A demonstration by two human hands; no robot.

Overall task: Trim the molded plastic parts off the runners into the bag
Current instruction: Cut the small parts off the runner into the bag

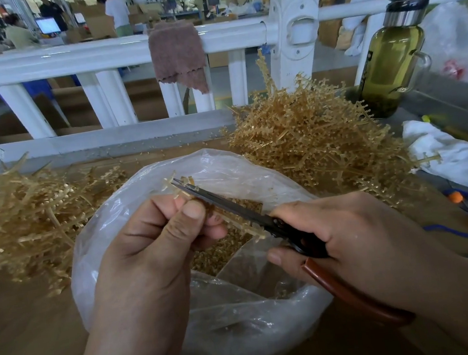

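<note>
A runner (250, 231) with small parts on it sits over the mouth of the bag (242, 321), so that, I judge, cut pieces drop straight onto the loose parts (220, 254) already inside. The left hand (159, 243) pinches it between thumb and curled fingers. The right hand (348, 231) is wrapped round the scissors (230, 205), whose blades lie along the strip. Heaps of runners (309, 140) flank the bag within reach, and a bottle (391, 65) stands beyond.

A tan runner (178, 181) sits tilted between the black snips (230, 206) over the open clear bag (242, 321), trimmed parts (220, 254) heaped inside.
</note>
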